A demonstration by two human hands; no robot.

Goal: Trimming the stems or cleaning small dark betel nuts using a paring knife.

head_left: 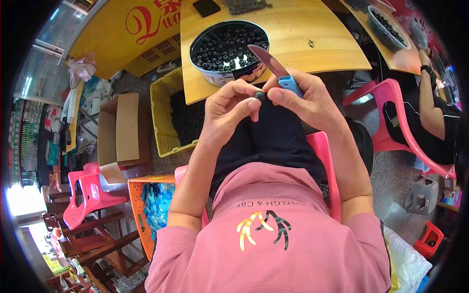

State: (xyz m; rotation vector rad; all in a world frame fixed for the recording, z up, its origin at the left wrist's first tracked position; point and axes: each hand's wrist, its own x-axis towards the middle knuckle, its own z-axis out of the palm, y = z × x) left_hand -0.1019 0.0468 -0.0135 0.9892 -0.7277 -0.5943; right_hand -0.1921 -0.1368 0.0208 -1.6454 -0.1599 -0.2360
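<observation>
Between the thumb and fingers of my left hand [229, 108] is a small dark round piece [260, 96], held above my lap; I cannot make out its exact kind. My right hand [308, 97] grips a folding knife by its blue handle [290, 86]. The knife's blade [267, 59] points up and to the left, over the rim of a round tin [220, 77] on the table. Many black, bead-like round pieces [227, 45] fill that tin. The fingertips of both hands meet close to the held piece.
Beyond my lap stands a wooden table [312, 29] with a dark phone [206, 7] and a clear container [244, 5]. To the left are a yellow crate [163, 107], a cardboard box [124, 129] and an orange basket [139, 210]. At right, another person's arm [432, 107] shows beside a pink chair [403, 117].
</observation>
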